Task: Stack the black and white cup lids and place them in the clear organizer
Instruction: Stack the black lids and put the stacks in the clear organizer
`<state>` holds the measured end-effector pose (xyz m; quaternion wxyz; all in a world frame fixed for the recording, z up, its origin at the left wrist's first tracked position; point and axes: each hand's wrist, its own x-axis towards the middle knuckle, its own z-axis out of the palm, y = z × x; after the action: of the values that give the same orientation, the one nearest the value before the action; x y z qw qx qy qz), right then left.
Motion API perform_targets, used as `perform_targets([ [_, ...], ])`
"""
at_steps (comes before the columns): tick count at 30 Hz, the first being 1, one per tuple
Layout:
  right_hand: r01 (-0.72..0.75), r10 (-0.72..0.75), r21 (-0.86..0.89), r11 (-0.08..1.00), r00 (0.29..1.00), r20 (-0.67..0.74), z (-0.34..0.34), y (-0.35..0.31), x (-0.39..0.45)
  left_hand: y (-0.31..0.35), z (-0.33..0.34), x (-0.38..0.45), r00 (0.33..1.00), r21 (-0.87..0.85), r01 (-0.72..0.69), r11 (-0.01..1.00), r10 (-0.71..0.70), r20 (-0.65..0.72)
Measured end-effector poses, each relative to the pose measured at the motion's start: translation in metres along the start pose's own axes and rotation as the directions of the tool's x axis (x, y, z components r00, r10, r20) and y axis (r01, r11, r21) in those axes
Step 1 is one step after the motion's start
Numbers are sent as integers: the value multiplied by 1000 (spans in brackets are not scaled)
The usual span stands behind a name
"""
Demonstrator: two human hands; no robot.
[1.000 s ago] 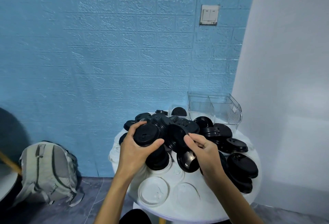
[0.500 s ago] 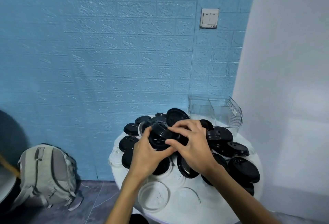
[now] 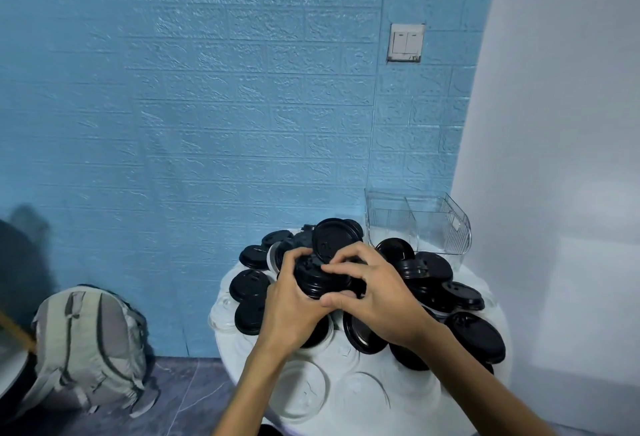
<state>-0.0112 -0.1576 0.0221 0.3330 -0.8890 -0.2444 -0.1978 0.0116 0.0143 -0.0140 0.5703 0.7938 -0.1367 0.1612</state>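
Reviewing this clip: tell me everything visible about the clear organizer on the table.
The clear organizer is a see-through, hard plastic-looking bin with thin ribbed walls, a rounded right corner and an upright divider splitting it into two compartments. It stands upright at the far right edge of the round white table, against the blue wall. Both compartments look empty; no lids are inside. Black lids lie just in front of it; whether they touch it is unclear. Neither hand touches it.

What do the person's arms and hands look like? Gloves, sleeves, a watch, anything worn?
Both hands, the left hand and the right hand, are bare: no gloves, no rings or watch visible. Both forearms are bare too, with no sleeves as far as the bottom edge of the picture. No markings show on them.
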Motion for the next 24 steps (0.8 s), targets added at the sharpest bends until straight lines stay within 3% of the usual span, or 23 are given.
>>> perform_targets([
  [3,-42,45,79,996,998,-40,-3,-3,-1,1,2,-1,1000,-22,15,1000,-15,1],
  [8,-26,119,304,952,949,-293,-15,-1,5,-1,2,0,999,-59,24,998,-26,-40],
  [11,-53,231,455,889,910,-344,-24,-6,12,0,3,1,998,-75,11,997,-15,-54],
  [13,-27,284,617,787,903,-323,-31,-10,18,0,4,1,999,-95,10,995,-15,-51],
  [15,-22,347,805,593,909,-231,-38,-12,22,1,5,0,999,-114,8,993,-13,-38],
  [17,-121,421,906,407,904,-68,-38,-8,27,2,7,-1,1000,-130,5,992,-8,-23],
  [18,-200,452,908,368,892,13,-35,-5,29,3,7,-1,1000,-137,0,991,-2,-17],
  [21,-411,552,808,423,824,130,-21,2,32,5,8,-3,1000,-152,-20,988,19,-13],
  [24,-488,601,675,553,795,82,-16,2,33,5,8,-3,1000,-160,-21,987,20,-6],
])
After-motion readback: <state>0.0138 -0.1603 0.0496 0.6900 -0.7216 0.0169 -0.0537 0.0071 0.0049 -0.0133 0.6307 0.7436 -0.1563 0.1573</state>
